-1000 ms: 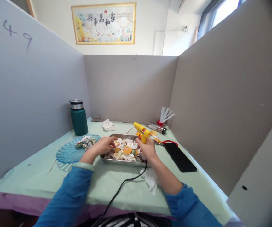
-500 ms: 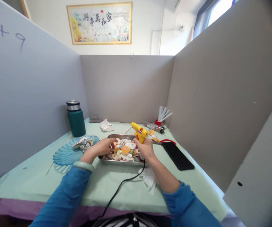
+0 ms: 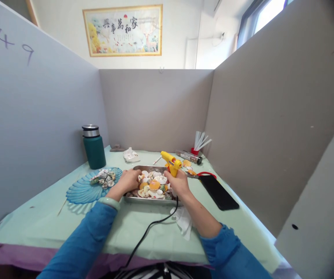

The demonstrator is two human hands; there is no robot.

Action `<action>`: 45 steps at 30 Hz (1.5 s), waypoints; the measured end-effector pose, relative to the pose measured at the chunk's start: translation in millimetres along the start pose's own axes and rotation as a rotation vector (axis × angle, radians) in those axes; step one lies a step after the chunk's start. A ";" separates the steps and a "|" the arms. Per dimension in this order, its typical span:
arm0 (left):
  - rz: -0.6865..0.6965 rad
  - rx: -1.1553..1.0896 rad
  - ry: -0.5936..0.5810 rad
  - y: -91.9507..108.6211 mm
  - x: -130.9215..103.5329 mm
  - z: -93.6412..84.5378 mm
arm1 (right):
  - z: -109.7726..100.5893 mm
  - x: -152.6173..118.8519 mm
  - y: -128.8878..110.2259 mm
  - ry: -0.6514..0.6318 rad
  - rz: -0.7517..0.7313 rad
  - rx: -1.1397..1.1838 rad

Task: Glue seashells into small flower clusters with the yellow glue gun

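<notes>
A yellow hot glue gun is gripped upright in my right hand, its nozzle pointing away to the upper left. From its handle a black cord runs down toward the table's near edge. Below both hands sits a metal tray heaped with seashells, mostly white, with some orange and green ones. My left hand reaches into the tray's left side. Its fingers are curled down among the shells, and their tips are partly hidden, so what they pinch cannot be made out.
Left of the tray lies a blue scalloped plate bearing a shell cluster. Behind it stands a green bottle. To the right are a black phone, red-handled scissors, a tissue and glue sticks in a red cup.
My left hand has shifted slightly right and its fingers have curled further down into the shells. The right hand and glue gun stay nearly in place.
</notes>
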State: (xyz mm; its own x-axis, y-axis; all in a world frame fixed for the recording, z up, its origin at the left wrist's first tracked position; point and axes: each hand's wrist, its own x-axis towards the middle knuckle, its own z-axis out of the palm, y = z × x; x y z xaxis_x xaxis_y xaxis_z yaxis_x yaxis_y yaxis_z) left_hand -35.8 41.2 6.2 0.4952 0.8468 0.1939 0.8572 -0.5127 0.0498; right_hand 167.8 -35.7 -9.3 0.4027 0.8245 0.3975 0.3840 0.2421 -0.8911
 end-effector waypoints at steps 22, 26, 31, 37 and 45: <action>-0.001 -1.125 0.122 2.8 1.3 0.1 | 0.5 0.1 -2.3 -0.025 -0.010 0.043; -0.012 -1.348 0.021 13.6 -6.3 -9.5 | 1.2 0.7 -1.3 -0.034 -0.013 0.057; -0.055 -1.541 -0.061 18.8 -12.3 -15.7 | 2.0 0.5 -1.4 -0.030 -0.010 0.080; 0.019 -1.791 -0.326 18.9 -13.2 -16.8 | -0.1 -0.6 -3.0 -0.113 -0.006 0.165; 0.116 -1.803 -0.442 31.4 -11.2 -13.0 | -1.9 -3.2 -5.5 -0.238 -0.141 0.313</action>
State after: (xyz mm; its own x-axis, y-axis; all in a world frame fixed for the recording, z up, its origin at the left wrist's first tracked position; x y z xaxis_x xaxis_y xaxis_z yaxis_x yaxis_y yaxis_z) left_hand -16.3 13.8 18.3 0.7832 0.6198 0.0493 -0.1991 0.1749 0.9643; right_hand 166.0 -40.7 -5.3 0.1468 0.8586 0.4911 0.1357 0.4743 -0.8698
